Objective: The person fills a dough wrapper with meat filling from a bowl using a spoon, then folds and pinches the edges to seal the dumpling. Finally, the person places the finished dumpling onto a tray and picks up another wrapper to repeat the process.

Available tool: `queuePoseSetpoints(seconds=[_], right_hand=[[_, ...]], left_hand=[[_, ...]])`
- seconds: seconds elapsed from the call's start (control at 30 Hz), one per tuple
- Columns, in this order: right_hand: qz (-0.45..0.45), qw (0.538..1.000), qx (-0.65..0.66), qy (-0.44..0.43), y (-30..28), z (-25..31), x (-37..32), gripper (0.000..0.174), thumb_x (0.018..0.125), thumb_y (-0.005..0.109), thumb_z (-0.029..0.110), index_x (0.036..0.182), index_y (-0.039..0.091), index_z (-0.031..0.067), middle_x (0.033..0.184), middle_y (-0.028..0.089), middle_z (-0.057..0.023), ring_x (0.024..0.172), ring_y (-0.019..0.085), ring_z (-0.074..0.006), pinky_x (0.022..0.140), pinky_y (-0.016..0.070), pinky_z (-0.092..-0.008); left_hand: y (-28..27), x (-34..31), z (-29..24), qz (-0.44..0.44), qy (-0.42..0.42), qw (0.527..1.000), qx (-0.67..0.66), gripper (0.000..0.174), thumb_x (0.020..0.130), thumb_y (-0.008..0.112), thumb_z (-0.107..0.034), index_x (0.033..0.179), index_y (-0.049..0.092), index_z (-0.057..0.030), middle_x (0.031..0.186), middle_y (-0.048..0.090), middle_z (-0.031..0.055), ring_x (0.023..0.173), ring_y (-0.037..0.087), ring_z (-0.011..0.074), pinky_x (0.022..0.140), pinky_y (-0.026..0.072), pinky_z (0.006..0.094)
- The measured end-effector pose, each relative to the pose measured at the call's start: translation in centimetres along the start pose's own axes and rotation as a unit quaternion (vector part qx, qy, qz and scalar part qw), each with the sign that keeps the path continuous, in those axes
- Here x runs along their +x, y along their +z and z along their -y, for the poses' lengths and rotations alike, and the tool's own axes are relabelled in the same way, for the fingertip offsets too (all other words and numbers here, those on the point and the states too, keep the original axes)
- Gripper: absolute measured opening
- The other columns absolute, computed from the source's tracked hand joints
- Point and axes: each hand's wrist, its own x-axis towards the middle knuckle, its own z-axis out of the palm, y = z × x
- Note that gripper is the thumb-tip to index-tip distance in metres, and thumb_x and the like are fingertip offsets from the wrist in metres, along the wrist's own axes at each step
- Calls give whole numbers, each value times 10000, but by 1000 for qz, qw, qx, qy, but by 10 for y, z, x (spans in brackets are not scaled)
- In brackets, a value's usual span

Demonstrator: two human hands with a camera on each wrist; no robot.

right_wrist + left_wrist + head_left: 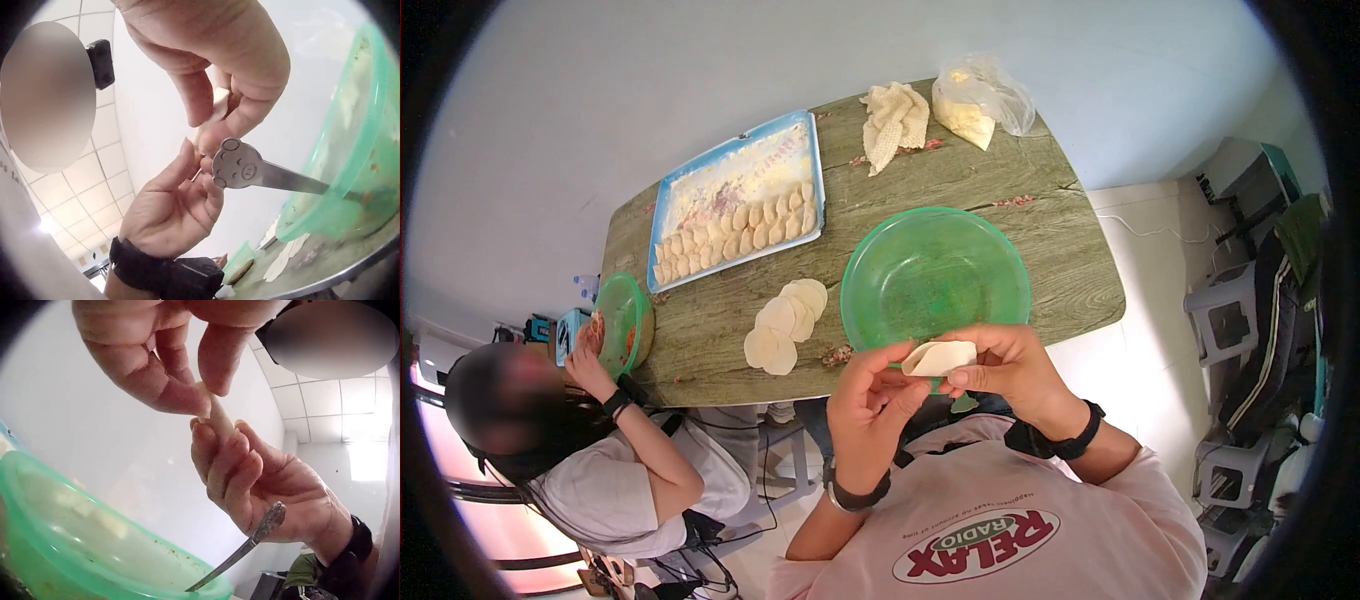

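A folded dumpling (940, 358) is held up over the near rim of the green bowl (855, 290). My left hand (872, 400) pinches one end between thumb and fingers. The other end sits between the thumb and fingers of my right hand (1015, 375). Seen from the left wrist, the dumpling (220, 417) is edge-on, partly covered by fingertips of both hands. A metal spoon (287, 178) with an animal-face handle end leans out of the bowl, close below the hands in the right wrist view.
Round wrappers (775, 318) lie overlapping left of the bowl. Behind them, a blue tray (820, 170) bears rows of dumplings. A cloth (895, 120) and a plastic bag (985, 100) lie at the far edge. At left, another person (640, 470) reaches into a smaller green bowl (643, 315).
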Motion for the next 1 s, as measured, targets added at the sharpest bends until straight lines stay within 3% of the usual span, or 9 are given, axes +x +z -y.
queuePoseSetpoints(seconds=[0.07, 0.27, 0.47, 0.8, 0.9, 0.97, 1.0], right_hand=[[-5, 1000, 3, -1, 1, 0, -1, 330, 835, 637, 30, 1156, 579, -18, 1003, 653, -74, 821, 618, -98, 708, 515, -221], [-4, 1000, -10, -1, 3, -1, -1, 304, 829, 654, 54, 1119, 598, -21, 968, 658, -70, 806, 619, -97, 705, 516, -220], [1, 1000, -14, 3, 5, 1, -3, 298, 825, 660, 54, 1107, 601, -24, 945, 657, -64, 787, 613, -92, 697, 513, -220], [2, 1000, -15, 14, 7, -1, -3, 295, 829, 645, 29, 1113, 594, -29, 940, 655, -70, 762, 609, -94, 685, 512, -221], [-5, 1000, 1, 10, 7, 2, -4, 290, 836, 633, 24, 1117, 590, -30, 947, 656, -76, 761, 613, -101, 690, 517, -226], [-13, 1000, 21, 4, 5, 3, -4, 288, 839, 627, 21, 1120, 587, -31, 951, 657, -79, 761, 617, -105, 692, 519, -229], [-20, 1000, 18, 2, 3, 2, -5, 287, 843, 621, 20, 1123, 585, -33, 957, 657, -83, 767, 621, -110, 694, 522, -232]], left_hand=[[-4, 1, 3, -11, 85, 995, 49, 279, 813, 645, 26, 1082, 573, 21, 988, 560, 59, 816, 580, 104, 696, 480, 213], [-3, 3, 0, -50, 147, 979, 128, 149, 791, 660, 30, 935, 627, 11, 908, 568, 50, 730, 536, 85, 641, 437, 200], [-3, 3, 1, -77, 146, 974, 157, 88, 771, 671, 14, 848, 630, 3, 757, 597, 44, 669, 535, 110, 612, 424, 224], [-4, 2, 4, -78, 129, 967, 206, 84, 773, 661, -10, 814, 590, 12, 721, 572, 61, 637, 527, 135, 592, 415, 241], [-6, 1, 0, -52, 156, 963, 213, 82, 798, 645, -39, 836, 580, -3, 774, 556, 24, 678, 510, 105, 626, 407, 220], [-6, 1, -2, -29, 103, 990, 89, 114, 805, 654, -14, 903, 607, 23, 810, 588, 42, 690, 532, 98, 625, 429, 215], [-5, 0, -1, -29, 103, 990, 89, 114, 805, 654, -14, 903, 607, 23, 810, 588, 42, 690, 532, 98, 625, 429, 215]])
